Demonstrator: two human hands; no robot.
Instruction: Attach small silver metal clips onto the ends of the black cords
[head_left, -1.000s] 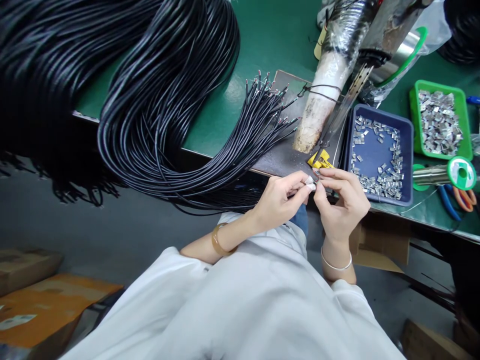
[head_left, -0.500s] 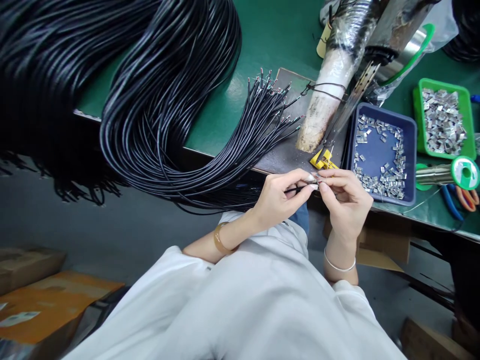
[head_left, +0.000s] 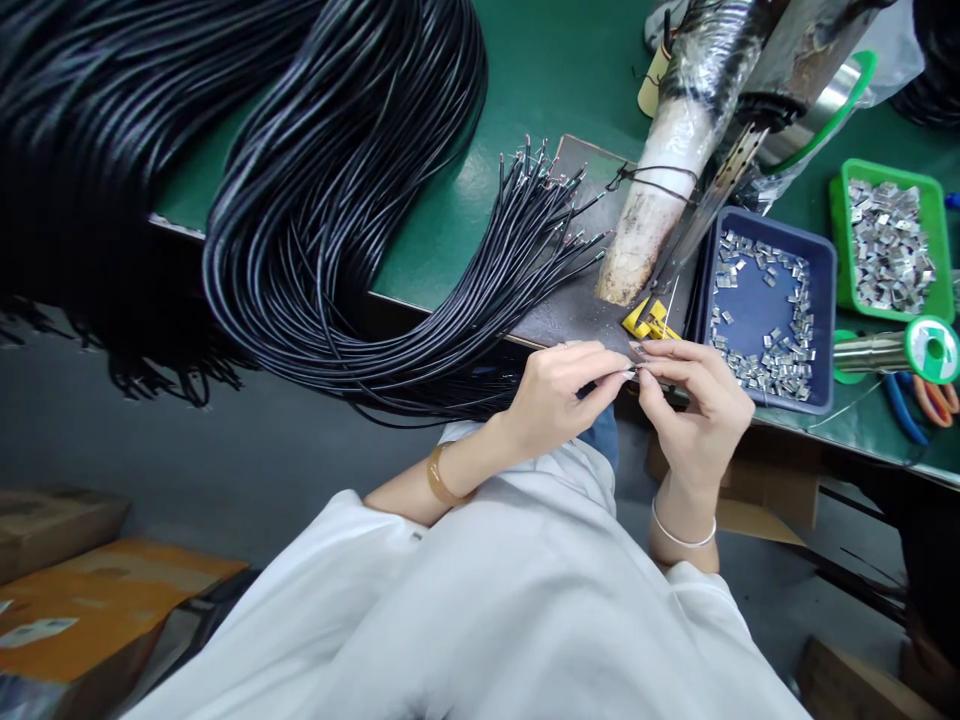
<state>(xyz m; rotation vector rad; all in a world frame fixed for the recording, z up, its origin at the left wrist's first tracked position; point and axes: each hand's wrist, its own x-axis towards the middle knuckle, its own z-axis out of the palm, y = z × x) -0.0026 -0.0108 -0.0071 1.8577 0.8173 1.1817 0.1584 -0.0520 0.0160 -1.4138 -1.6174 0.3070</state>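
My left hand (head_left: 559,395) is closed in a pinch, with its fingertips on the end of a black cable that is mostly hidden behind the fingers. Facing it, my right hand (head_left: 697,405) pinches at the same spot, thumb against forefinger. A tiny piece sits between the two sets of fingertips, too small to name. Both hands are just over the table's front edge. Beyond them lies a yellow object (head_left: 651,320) under a thin tool tip. Left of the hands, a thick bundle of black cables (head_left: 457,320) ends in stripped, coloured wires.
A blue tray (head_left: 821,290) of small metal connector shells is right of my hands, with a green basket (head_left: 836,240) of similar pieces beyond. A solder spool (head_left: 930,348) and coloured tool handles (head_left: 919,400) lie far right. A wrapped tube (head_left: 645,235) and a metal rod (head_left: 697,215) slant overhead.
My right hand has shifted slightly right and its fingers have rearranged. The left fingers have closed further over the cable, which showed more before.
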